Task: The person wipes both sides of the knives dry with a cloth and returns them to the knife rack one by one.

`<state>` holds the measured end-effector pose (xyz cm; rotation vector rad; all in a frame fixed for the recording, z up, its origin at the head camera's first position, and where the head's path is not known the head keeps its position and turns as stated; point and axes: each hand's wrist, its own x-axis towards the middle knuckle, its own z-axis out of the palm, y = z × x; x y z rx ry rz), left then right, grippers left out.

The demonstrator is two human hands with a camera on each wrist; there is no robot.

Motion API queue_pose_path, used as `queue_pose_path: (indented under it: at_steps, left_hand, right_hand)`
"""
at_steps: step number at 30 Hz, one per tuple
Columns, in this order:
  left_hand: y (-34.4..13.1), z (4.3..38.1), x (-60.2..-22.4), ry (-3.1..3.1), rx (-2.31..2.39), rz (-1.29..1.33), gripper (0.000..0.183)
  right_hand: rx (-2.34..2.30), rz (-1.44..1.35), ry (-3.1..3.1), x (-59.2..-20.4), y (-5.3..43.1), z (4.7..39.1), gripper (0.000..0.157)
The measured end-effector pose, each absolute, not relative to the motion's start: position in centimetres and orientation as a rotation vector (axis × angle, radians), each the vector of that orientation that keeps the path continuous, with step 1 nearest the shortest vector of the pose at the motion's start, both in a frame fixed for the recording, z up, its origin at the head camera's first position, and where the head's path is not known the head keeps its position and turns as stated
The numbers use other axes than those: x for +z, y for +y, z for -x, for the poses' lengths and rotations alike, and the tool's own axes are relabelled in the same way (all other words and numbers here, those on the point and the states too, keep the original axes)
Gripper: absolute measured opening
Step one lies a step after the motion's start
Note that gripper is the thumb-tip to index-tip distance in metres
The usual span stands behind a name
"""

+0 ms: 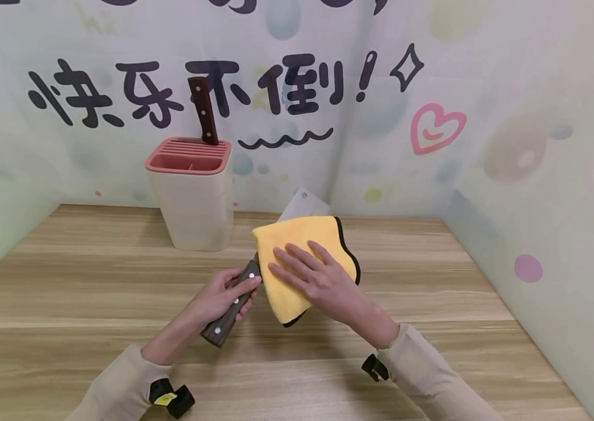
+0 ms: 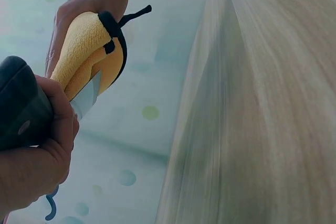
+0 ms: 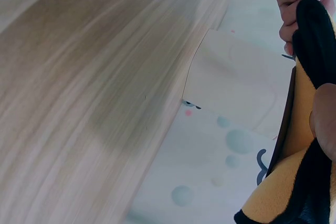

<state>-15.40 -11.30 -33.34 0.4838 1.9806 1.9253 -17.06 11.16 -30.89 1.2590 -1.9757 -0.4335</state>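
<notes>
A kitchen knife with a broad blade (image 1: 304,203) and a dark riveted handle (image 1: 218,331) is held up off the table at a slant. My left hand (image 1: 223,298) grips the handle, thumb along its top. A yellow cloth (image 1: 302,231) with black edging lies folded over the blade, whose far end with a small hole sticks out beyond it. On top of the cloth, the fingers of my right hand (image 1: 323,280) are spread. In the right wrist view, the right thumb (image 3: 325,121) presses the cloth from the other side, so the hand pinches cloth and blade.
Behind and to the left stands a white knife block (image 1: 192,210) with a pink slotted top (image 1: 183,164). Another brown-handled knife (image 1: 202,111) stands upright in it. Patterned walls (image 1: 381,164) border the wooden table (image 1: 92,280) at the back and sides.
</notes>
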Motion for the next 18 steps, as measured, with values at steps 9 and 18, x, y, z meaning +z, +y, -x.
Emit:
queue_pose_path:
  at_steps: [9, 18]
  left_hand:
    - [-11.29, 15.44, -33.28, 1.953, 1.951, -0.489, 0.035]
    - [-11.25, 15.39, -33.37, 1.983, 1.938, -0.482, 0.029]
  right_hand:
    - [-0.468, -1.25, -1.947, -30.96, 11.09, 16.91, 0.053]
    - [-0.415, -1.217, -1.993, -30.82, 11.64, 17.26, 0.055]
